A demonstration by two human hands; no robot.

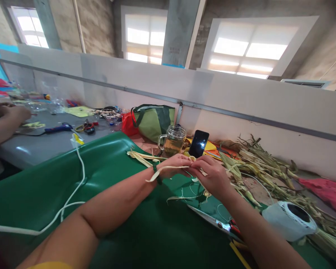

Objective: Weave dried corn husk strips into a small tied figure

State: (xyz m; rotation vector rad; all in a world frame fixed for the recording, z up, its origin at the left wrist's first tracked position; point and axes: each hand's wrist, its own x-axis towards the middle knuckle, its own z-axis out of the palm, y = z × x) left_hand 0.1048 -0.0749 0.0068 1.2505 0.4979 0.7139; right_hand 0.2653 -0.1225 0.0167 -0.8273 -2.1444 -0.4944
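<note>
My left hand (173, 165) and my right hand (212, 175) meet over the green mat, fingers closed on a pale corn husk strip (165, 170). One end trails over my left wrist; a small curled loop of husk (192, 158) shows between the fingertips. The fingers partly hide the strip. Under my hands lie thin husk scraps and pieces of thread (194, 189). Scissors (210, 218) with red handles lie below my right hand, partly behind my forearm. More dried husk strips (141, 156) rest just beyond my left wrist.
A glass mug (175, 140) of amber liquid and an upright phone (199, 144) stand behind my hands. Right are piled husks (264, 157) and a white thread spool (288, 220). A white cable (80, 164) crosses the green mat (109, 157). Another person's hand (14, 114) is far left.
</note>
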